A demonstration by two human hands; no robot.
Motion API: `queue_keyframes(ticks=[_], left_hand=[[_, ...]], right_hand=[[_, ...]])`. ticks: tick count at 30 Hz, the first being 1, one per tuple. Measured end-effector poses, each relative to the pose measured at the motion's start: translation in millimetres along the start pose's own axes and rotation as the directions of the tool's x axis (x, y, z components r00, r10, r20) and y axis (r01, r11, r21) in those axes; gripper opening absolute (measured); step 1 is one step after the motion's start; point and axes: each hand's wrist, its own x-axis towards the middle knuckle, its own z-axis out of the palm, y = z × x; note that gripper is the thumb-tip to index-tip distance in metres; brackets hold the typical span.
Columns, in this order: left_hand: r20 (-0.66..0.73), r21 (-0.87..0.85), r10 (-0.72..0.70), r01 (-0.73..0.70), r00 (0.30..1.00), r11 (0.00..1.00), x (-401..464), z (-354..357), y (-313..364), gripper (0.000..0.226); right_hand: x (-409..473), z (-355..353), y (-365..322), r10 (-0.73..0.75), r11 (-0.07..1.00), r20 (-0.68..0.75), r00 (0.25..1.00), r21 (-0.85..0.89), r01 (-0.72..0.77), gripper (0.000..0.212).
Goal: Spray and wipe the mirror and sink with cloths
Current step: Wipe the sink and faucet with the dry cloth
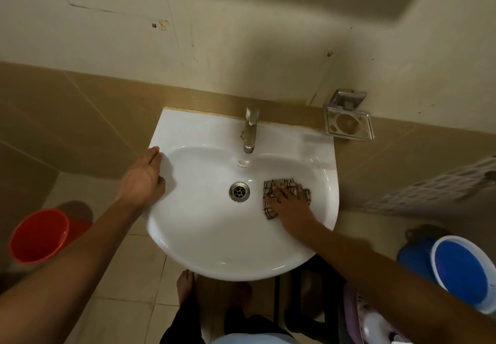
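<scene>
A white wall-mounted sink (214,247) fills the middle of the view, with a metal drain (239,191) in its bowl and a metal tap (250,133) at the back. My right hand (291,205) presses flat on a checked cloth (300,186) against the inside right of the bowl, just right of the drain. My left hand (146,176) rests on the sink's left rim, fingers together, holding nothing. The mirror is out of view.
A metal soap and cup holder (349,123) is fixed to the wall right of the tap. A red bucket (40,236) stands on the floor at the left, a blue bucket (461,274) at the right. My bare feet (185,284) are under the sink.
</scene>
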Motion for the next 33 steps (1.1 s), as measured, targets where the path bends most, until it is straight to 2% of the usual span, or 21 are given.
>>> queue_keyframes(ticks=[3,6,11,16,18,21,24,26,27,29,30,31,32,33], left_hand=[[0.004,0.001,0.028,-0.028,1.0,1.0,16.6,-9.0,0.8,0.062],[0.028,-0.006,0.073,-0.073,0.997,0.997,30.6,-11.0,-3.7,0.064],[0.031,-0.024,0.144,-0.143,0.989,0.989,32.2,-12.5,-13.8,0.065],[0.038,-0.061,0.224,-0.222,0.974,0.973,34.4,-16.7,-25.4,0.062],[0.02,-0.07,0.245,-0.243,0.969,0.967,34.0,-16.2,-26.6,0.061],[-0.004,-0.065,0.257,-0.256,0.967,0.964,35.7,-16.1,-27.4,0.06],[-0.021,-0.047,0.28,-0.28,0.96,0.959,38.2,-17.7,-31.0,0.058],[-0.014,-0.039,0.3,-0.3,0.954,0.953,40.0,-19.5,-33.3,0.056],[-0.012,-0.032,0.309,-0.31,0.951,0.95,40.9,-20.2,-34.2,0.056],[-0.012,-0.02,0.323,-0.323,0.946,0.946,43.0,-21.0,-34.2,0.055],[-0.011,-0.017,0.323,-0.323,0.946,0.946,43.6,-21.1,-33.9,0.054],[-0.009,-0.018,0.321,-0.321,0.947,0.947,44.2,-21.1,-33.6,0.054],[-0.006,-0.018,0.317,-0.317,0.948,0.948,44.5,-20.9,-33.7,0.054],[-0.002,-0.018,0.316,-0.316,0.949,0.948,45.0,-20.5,-33.8,0.055]], right_hand=[[-17.8,4.0,-48.4,0.101,0.964,0.023,0.995,0.244,-0.104,0.057],[-24.9,-1.7,-100.4,0.08,0.889,0.041,0.996,0.45,-0.089,0.057],[16.9,-3.7,-166.1,0.088,0.803,0.016,0.996,0.59,-0.08,0.059],[82.2,-33.3,-215.6,0.311,0.665,-0.036,0.95,0.722,-0.191,0.06],[94.2,-52.6,-234.1,0.337,0.623,-0.067,0.939,0.764,-0.169,0.06],[83.6,-63.9,-245.4,0.266,0.642,-0.221,0.938,0.766,-0.002,0.058],[53.4,-40.8,-226.0,0.063,0.723,-0.282,0.957,0.674,0.151,0.055],[37.7,-18.2,-196.6,-0.002,0.817,-0.247,0.969,0.558,0.144,0.054],[32.2,-10.2,-180.2,0.016,0.877,-0.208,0.978,0.473,0.086,0.053],[23.7,-0.4,-144.8,0.139,0.954,-0.106,0.985,0.281,-0.104,0.049],[19.9,-2.7,-130.0,0.246,0.937,-0.109,0.963,0.281,-0.208,0.047],[17.6,-5.3,-117.7,0.379,0.874,-0.155,0.912,0.385,-0.298,0.045],[13.1,-14.1,-110.5,0.542,0.737,-0.205,0.815,0.582,-0.344,0.042],[12.0,-21.9,-105.4,0.716,0.523,-0.185,0.673,0.78,-0.343,0.04]])
